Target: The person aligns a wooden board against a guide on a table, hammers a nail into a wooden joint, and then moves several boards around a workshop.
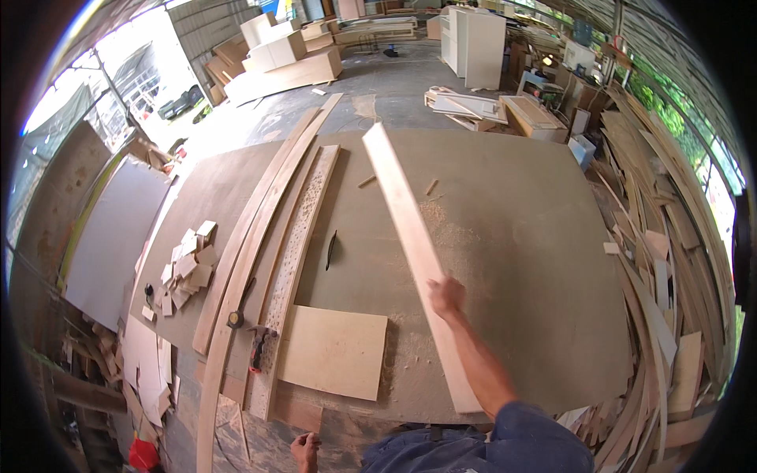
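Note:
My right hand [447,296] is closed round the edge of a long pale wooden board [410,225]. The board slants across the large worktop, its far end leaning left and its near end close to my body. My left hand [305,451] hangs low by the near edge, fingers curled; whatever they may hold is hidden. Near it lie a rectangular light plywood panel [335,351] and a long strip speckled with marks [303,229]. On the strips at the left rest a hammer [259,347] with a black and orange handle and a tape measure [235,319].
Small wood blocks [185,264] lie heaped on the worktop [536,236] at the left, beside long planks [260,213]. Sawdust [453,229] and a thin black curved piece [331,250] lie mid-table. Offcuts [670,236] crowd the right side. White cabinets [477,47] stand at the back.

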{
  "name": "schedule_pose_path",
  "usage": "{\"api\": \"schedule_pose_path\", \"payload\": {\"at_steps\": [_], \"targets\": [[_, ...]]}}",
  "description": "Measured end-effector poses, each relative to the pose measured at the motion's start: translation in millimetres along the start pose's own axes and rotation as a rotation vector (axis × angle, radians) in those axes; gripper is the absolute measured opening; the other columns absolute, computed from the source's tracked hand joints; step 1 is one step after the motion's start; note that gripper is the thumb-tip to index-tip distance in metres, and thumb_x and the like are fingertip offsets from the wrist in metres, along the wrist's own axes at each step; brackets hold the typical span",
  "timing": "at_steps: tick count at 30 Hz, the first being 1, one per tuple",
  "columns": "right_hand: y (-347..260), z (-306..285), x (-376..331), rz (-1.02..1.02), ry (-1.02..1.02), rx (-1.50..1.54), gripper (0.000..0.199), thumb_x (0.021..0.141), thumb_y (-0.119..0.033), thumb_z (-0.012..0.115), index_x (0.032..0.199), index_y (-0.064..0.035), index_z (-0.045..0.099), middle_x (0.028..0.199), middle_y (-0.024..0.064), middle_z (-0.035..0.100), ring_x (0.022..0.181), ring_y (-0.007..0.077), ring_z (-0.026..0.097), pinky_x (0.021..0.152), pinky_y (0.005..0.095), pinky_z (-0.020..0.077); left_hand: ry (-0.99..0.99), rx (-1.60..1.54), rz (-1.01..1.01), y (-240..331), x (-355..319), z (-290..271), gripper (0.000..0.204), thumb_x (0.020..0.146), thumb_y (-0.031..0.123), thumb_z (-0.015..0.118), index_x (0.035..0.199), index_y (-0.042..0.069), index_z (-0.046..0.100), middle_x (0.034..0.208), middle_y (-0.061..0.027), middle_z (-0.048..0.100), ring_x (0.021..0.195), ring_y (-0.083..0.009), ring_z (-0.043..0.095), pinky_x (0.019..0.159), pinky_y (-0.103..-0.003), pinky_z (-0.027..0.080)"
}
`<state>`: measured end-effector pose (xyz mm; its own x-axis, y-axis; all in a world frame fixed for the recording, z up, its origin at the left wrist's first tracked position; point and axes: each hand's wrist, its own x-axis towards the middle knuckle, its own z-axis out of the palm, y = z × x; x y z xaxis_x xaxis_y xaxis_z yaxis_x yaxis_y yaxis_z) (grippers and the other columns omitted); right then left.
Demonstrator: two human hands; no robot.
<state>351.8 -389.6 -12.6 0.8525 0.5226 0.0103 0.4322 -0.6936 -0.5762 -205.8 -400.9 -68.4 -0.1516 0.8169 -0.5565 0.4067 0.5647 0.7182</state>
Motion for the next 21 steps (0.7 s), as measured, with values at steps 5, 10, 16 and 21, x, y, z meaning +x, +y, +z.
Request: {"api": "schedule_pose_path", "payload": {"at_steps": [5,10,16,21], "targets": [[-77.5,78.3,34.3,-0.062,-0.103,0.067,0.041,0.09,-0.028,0.066,0.11,0.0072,0.057,0.094,0.0251,0.07,0.088,0.0375,0.071,0.076,0.0455,0.0564,-0.027,-0.06,0.135,-6.4,20.4,-31.1,0.023,0.09,0.018,0.069,0.096,-0.004,0.067,0.077,-0.011,0.07,0.067,-0.0214,0.069,0.059,-0.03,0.051],[-70.7,96.1,47.0,0.028,-0.196,0.06,0.04,0.091,-0.03,0.067,0.109,0.0046,0.057,0.099,0.0242,0.07,0.095,0.0383,0.07,0.081,0.0458,0.0549,0.008,-0.049,0.011,-3.6,28.4,-17.3,0.021,0.09,0.017,0.067,0.096,-0.003,0.065,0.077,-0.0123,0.069,0.068,-0.0221,0.069,0.058,-0.032,0.053],[13.0,49.1,52.1,0.267,-0.09,-0.072,0.042,0.084,-0.034,0.071,0.108,-0.0016,0.06,0.109,0.0173,0.07,0.102,0.0337,0.069,0.084,0.0441,0.0543,0.074,-0.095,0.204,40.9,-0.8,16.0,0.016,0.088,0.013,0.065,0.093,-0.002,0.064,0.079,-0.0111,0.067,0.064,-0.0191,0.064,0.059,-0.031,0.051],[213.2,-58.0,31.0,0.534,0.098,-0.032,0.044,0.088,-0.037,0.067,0.107,0.0029,0.065,0.097,0.0197,0.072,0.091,0.0333,0.07,0.079,0.0462,0.0548,0.179,-0.029,0.479,80.0,-7.4,42.2,0.018,0.087,0.01,0.065,0.098,-0.005,0.064,0.085,-0.0105,0.065,0.079,-0.0189,0.063,0.07,-0.03,0.05]]}}
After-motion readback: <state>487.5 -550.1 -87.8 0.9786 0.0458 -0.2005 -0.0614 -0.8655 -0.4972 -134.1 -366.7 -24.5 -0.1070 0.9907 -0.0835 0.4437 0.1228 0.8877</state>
